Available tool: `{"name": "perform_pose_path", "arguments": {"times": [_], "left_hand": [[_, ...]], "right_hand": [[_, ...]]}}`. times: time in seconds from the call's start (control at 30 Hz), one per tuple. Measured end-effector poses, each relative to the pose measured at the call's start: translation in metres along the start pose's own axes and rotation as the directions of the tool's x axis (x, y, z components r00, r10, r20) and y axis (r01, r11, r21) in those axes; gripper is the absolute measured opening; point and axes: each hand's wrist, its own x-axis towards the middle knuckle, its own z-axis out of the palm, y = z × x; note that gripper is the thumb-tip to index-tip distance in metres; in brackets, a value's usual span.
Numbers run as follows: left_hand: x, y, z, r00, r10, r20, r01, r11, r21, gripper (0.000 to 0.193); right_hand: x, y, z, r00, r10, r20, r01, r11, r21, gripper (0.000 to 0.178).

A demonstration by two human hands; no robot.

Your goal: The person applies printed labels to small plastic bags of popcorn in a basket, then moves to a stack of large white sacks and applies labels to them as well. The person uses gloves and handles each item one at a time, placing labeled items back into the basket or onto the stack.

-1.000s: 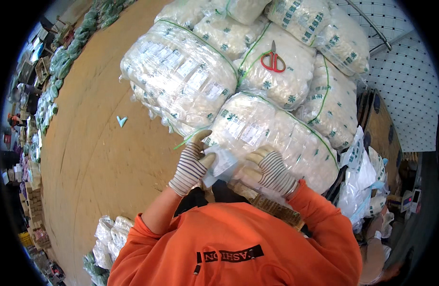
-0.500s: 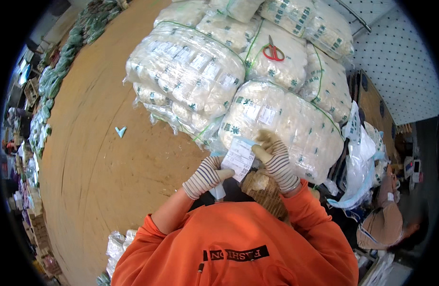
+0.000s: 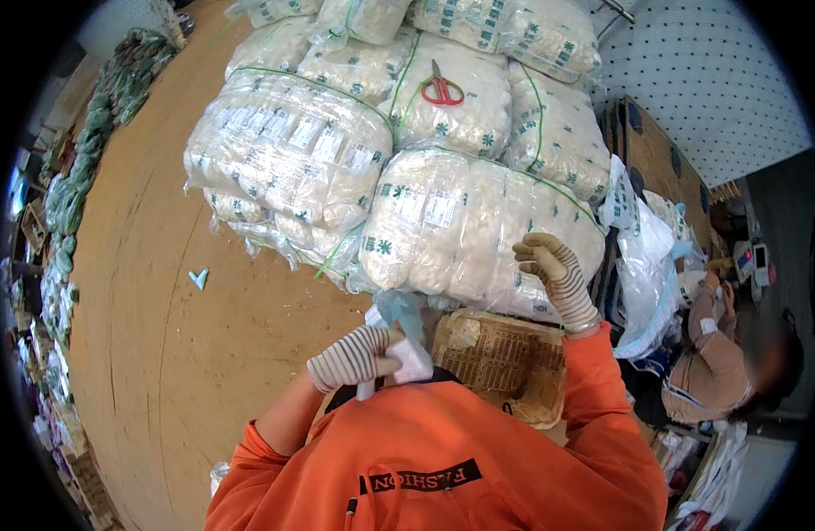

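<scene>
My left hand (image 3: 359, 357), in a striped work glove, is closed on a strip of white labels (image 3: 412, 360) low against my chest. Pale blue backing (image 3: 400, 310) hangs beside the strip. My right hand (image 3: 553, 265), gloved the same way, is raised over the front edge of a large clear-wrapped bale of white packs (image 3: 478, 230). Its fingers are loosely bent and apart, and I see nothing in them. Two white labels show on that bale's top, one of them a printed label (image 3: 441, 210). Red-handled scissors (image 3: 441, 90) lie on the bale behind.
More wrapped bales tied with green cord (image 3: 288, 142) are stacked ahead. A woven tan basket (image 3: 496, 354) stands below my right arm. A blue scrap (image 3: 198, 279) lies on the brown floor. At right sits another person (image 3: 713, 354), near a loose plastic bag (image 3: 642, 265).
My right hand has left the labels and moved right, over the bale's edge. My left hand has lowered toward my chest with the labels. The view has shifted, showing more of the basket.
</scene>
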Motion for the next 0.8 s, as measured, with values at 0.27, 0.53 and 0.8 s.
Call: {"name": "perform_pose_path", "arguments": {"times": [0.27, 0.53, 0.8], "left_hand": [[0.079, 0.033, 0.043, 0.931, -0.019, -0.365, -0.02, 0.995, -0.102, 0.02], [0.083, 0.028, 0.021, 0.995, -0.095, 0.005, 0.096, 0.995, -0.03, 0.056], [0.181, 0.066, 0.038, 0.951, -0.262, -0.166, 0.305, 0.684, 0.662, 0.071]], "right_hand": [[0.008, -0.012, 0.043, 0.845, -0.061, 0.532, 0.427, 0.676, -0.601, 0.038], [0.069, 0.015, -0.074, 0.975, 0.099, 0.199, -0.144, 0.962, 0.231, 0.039], [0.133, 0.063, -0.032, 0.825, -0.224, 0.518, 0.413, 0.865, -0.284, 0.049]]}}
